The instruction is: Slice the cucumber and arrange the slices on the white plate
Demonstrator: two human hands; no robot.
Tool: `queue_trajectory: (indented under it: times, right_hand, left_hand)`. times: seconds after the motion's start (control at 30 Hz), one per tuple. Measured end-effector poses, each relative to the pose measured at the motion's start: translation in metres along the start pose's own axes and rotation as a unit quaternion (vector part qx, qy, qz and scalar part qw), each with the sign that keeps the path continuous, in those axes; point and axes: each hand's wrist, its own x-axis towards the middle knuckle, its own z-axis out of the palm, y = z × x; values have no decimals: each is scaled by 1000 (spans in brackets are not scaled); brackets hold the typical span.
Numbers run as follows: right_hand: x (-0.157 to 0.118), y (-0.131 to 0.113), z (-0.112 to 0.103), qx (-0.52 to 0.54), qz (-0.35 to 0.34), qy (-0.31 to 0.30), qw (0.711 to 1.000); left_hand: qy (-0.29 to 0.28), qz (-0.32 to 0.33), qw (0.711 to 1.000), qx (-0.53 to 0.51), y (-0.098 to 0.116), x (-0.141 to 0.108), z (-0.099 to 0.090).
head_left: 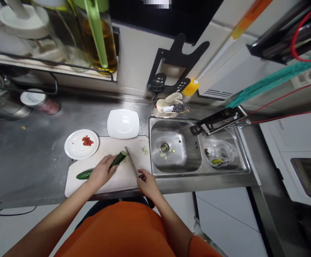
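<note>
My left hand [102, 172] is closed over a dark green cucumber [118, 159] on the white cutting board [112, 144]. The cucumber's cut end faces right. More green cucumber shows left of the hand; my fingers hide whether it is one piece. My right hand [148, 184] grips a knife [132, 161] by its black handle. Its blade points away from me, just right of the cut end, and I cannot tell whether they touch. Thin green peel strips [144, 150] lie near the board's right edge.
Behind the board stand a white square plate [123, 123] and a round plate [76, 151] with chopped red pieces [87, 141]. On the right, the steel sink [175, 162] holds cucumber slices near its drain. A plastic bag [221, 153] sits beyond, under a black faucet [211, 121].
</note>
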Motion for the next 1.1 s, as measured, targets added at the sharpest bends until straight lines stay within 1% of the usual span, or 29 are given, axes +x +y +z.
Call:
queue_trajectory:
  times: [0.1, 0.23, 0.33, 0.43, 0.6, 0.77, 0.83, 0.9, 1.0, 1.1]
  right_hand:
    - [1, -4, -6, -55, -25, 2, 998]
    - [2, -16, -12, -171, -64, -11, 983]
    - [2, -28, -13, -271, -41, -21, 961]
    - [2, -39, -9, -332, -23, -29, 943]
    - [10, -47, 0, -387, -28, -32, 921]
    - [20, -51, 3, -401, -45, -79, 912]
    - [22, -53, 0, -399, -52, -82, 912]
    - [19, -54, -5, -398, -64, -77, 912]
    - [8, -57, -15, -408, -77, -79, 906]
    - [-9, -62, -23, -425, -69, -102, 897]
  left_hand:
    - [-31, 30, 999, -16, 1, -13, 1]
    - [-24, 43, 999, 0, 0, -21, 4]
    - [-14, 44, 999, 0, 3, -18, 4]
    - [-1, 43, 999, -15, 11, -12, 4]
    - [51, 71, 995, -49, 21, -2, 13]
    - [90, 105, 989, -56, 17, -2, 25]
    - [101, 111, 987, -56, 15, -3, 28]
    - [106, 115, 986, -55, 14, -5, 31]
    - [106, 113, 987, -47, 14, -6, 33]
    - [96, 108, 989, -38, 14, -7, 34]
